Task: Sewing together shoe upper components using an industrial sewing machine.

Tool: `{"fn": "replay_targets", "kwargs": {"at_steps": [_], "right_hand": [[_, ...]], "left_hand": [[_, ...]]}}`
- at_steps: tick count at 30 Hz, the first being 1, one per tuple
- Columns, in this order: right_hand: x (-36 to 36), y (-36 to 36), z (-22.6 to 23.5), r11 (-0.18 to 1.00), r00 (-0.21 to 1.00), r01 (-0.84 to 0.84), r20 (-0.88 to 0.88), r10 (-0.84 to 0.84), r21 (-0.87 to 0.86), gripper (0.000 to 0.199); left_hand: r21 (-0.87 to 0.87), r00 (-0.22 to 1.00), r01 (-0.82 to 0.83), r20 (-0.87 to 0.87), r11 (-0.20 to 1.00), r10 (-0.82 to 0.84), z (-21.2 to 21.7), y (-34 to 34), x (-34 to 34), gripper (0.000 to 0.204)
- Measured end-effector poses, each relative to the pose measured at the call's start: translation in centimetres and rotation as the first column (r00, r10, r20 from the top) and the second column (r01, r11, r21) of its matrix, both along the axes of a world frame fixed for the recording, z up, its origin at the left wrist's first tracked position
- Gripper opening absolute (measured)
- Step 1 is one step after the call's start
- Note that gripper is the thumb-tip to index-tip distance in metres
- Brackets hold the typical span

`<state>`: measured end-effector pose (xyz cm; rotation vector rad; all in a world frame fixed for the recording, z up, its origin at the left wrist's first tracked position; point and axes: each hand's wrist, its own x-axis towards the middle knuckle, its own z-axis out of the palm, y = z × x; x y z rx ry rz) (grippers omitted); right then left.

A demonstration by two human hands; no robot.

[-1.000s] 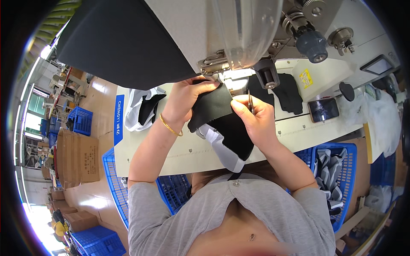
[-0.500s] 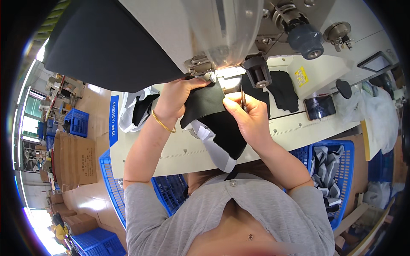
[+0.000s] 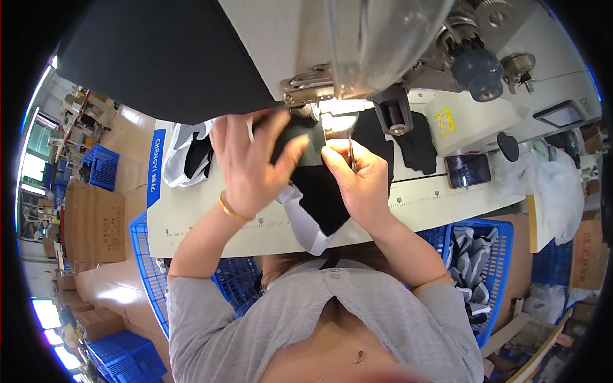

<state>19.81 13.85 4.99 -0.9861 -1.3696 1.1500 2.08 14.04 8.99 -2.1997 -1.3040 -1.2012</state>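
Here, going from the left, a blue plastic crate [image 3: 148,268] stands on the floor below the near edge of the sewing table [image 3: 211,220]. On the left part of the tabletop lies a pile of white and black fabric [image 3: 188,156], well apart from the hands. The left hand [image 3: 252,163] is spread out, with its fingers stretched and released, and it presses flat on the black fabric piece [image 3: 322,191]; it does not close around anything. A gold bracelet [image 3: 231,209] sits on its wrist. The black fabric piece lies in the middle of the tabletop, its far part under the head of the sewing machine [image 3: 357,57] near the lit needle area, and its near part reaches the near edge of the tabletop, where a white lining shows. The right hand [image 3: 357,175] is just beside the left one, on the same fabric; its fingers are pinched on a small thin metal tool [image 3: 350,152], which I cannot identify more exactly. More to the right, another black fabric piece [image 3: 418,143] lies on the tabletop, and next to it a dark phone [image 3: 468,170]. Below the right end of the table stands a blue basket [image 3: 501,274] with grey and black pieces inside.
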Motion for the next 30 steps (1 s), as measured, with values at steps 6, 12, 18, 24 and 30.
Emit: {"fn": "replay_targets", "kwargs": {"at_steps": [6, 12, 18, 24, 30], "right_hand": [[0.2, 0.2, -1.0, 1.0, 0.994, -0.02, -0.11, 0.019, -0.007, 0.011], [0.9, -1.2, -1.2, 0.968, 0.937, -0.222, -0.301, 0.178, -0.12, 0.025], [1.4, -2.4, -0.6, 0.984, 0.969, -0.173, -0.186, 0.16, -0.051, 0.027], [1.3, -2.7, -0.5, 0.993, 0.992, -0.114, -0.05, 0.116, 0.037, 0.027], [1.5, -2.6, -0.1, 0.992, 0.991, -0.128, -0.044, 0.128, 0.009, 0.026]], "left_hand": [[-0.04, 0.952, 0.206, -0.225, 0.978, -0.21, -0.5, -1.7, 0.7, 0.031], [0.02, 0.929, 0.241, -0.293, 0.97, -0.225, -1.1, -1.9, 1.0, 0.035], [0.022, 0.917, 0.282, -0.301, 0.959, -0.263, -1.2, -1.7, 0.4, 0.033], [0.035, 0.903, 0.309, -0.325, 0.95, -0.282, -1.1, -1.3, -0.1, 0.032], [0.056, 0.879, 0.295, -0.408, 0.954, -0.248, -0.7, -0.9, 0.1, 0.035]]}}
